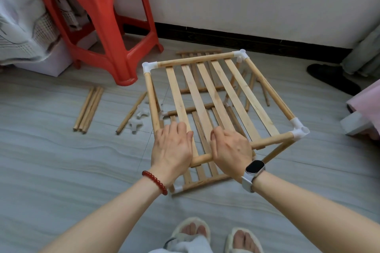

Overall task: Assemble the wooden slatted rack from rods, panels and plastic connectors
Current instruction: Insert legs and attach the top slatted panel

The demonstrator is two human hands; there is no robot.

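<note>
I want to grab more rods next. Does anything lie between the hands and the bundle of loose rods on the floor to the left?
Nothing visible does. The loose rods lie on bare floor left of the rack, which the left hand and right hand grip.

Pale wooden rack (213, 96) with white connectors (299, 129), red stool (98, 16), grey streaked floor (51, 160).

A red bead bracelet (154, 182) circles the left wrist at lower centre. A white-strapped watch (253, 172) with a dark face sits on the right wrist. Pale fluffy slippers (242, 238) cover both feet at the bottom edge.
</note>
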